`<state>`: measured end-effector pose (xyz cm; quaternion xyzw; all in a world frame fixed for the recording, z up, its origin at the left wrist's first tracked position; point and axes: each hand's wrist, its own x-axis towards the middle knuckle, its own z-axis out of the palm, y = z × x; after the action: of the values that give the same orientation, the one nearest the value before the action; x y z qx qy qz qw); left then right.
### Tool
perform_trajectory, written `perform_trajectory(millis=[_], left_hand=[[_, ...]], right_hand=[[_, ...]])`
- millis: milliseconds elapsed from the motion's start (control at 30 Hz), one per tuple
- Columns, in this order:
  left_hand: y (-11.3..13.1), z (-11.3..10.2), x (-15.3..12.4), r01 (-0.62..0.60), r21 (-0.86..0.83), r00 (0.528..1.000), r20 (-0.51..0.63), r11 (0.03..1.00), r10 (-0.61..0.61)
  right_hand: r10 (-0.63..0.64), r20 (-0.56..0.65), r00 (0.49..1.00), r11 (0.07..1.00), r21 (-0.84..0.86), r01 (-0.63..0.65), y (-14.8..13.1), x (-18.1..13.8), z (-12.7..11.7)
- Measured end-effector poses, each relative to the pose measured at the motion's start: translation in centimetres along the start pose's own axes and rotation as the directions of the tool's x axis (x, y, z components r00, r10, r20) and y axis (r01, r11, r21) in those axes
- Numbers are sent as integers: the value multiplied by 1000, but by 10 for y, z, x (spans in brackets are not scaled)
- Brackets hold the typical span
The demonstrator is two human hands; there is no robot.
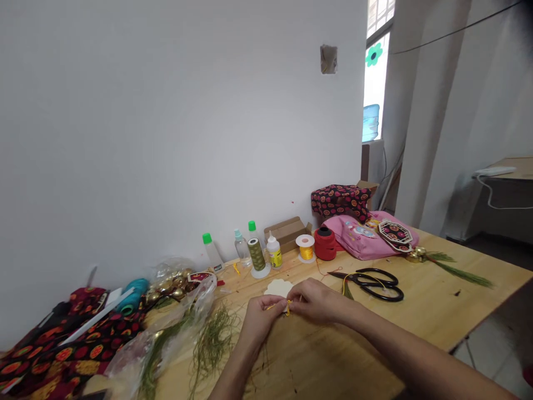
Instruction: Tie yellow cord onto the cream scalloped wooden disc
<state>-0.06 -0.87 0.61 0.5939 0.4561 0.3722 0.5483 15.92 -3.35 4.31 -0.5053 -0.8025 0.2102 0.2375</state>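
Far left: dark printed cloth (95, 351) heaped up, teal thread spool (135, 295) lying on it. Next, gold bells (177, 284) bunched with clear plastic, then loose green threads (215, 336) spread on the wooden surface (433, 300). Behind those, near the wall: green-capped bottle (213, 255), tilted in view; blue-capped bottle (242, 250); olive thread cone (256, 255), upright.

My left hand (261, 318) is low at centre, thumb and fingers pinching a small bit of yellow cord (287, 311). White glue bottle (274, 254) stands farther back, open cardboard box (287, 234) behind it. Pale scalloped card (278, 287) lies flat just beyond my fingers. The cord sits between my two hands; my right hand (314, 300) pinches at its right side, fingertips close to the left ones. Exact grip is partly hidden.

Past that: yellow cord spool (306, 251), red thread spool (325, 245) beside it, black-handled scissors (391, 294) lying with yellow cord across the handles. Pink bag (353, 244) behind, octagonal ornament (395, 234) resting on it, green tassel (464, 271) trailing right.
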Motion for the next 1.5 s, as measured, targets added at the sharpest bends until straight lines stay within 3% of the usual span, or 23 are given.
perform_trajectory(millis=[167,333,700,900,1000,1167,1367,1500], left_hand=[[-4,0,4,30,1,996,-80,1000,-30],[-1,4,6,52,-3,996,-70,999,-52],[-6,8,7,132,-25,990,-45,991,-133],[2,8,2,136,-43,990,-28,990,-137],[6,6,-1,85,-19,996,-37,996,-85],[6,4,-2,-27,12,998,-53,1000,28],[4,4,0,19,-22,998,-52,1000,-20],[6,5,-1,-31,35,998,-46,999,33]], right_hand=[[40,-52,998,999,20,-39,12,10,2],[93,-91,992,973,219,-71,21,7,10],[202,-98,975,834,538,-119,31,8,19],[310,-58,949,686,704,-181,20,6,15],[353,-20,935,635,740,-224,17,6,14],[346,-58,936,645,740,-193,19,7,16],[333,-26,943,615,763,-197,21,9,20],[346,-30,938,595,780,-195,21,9,22]])
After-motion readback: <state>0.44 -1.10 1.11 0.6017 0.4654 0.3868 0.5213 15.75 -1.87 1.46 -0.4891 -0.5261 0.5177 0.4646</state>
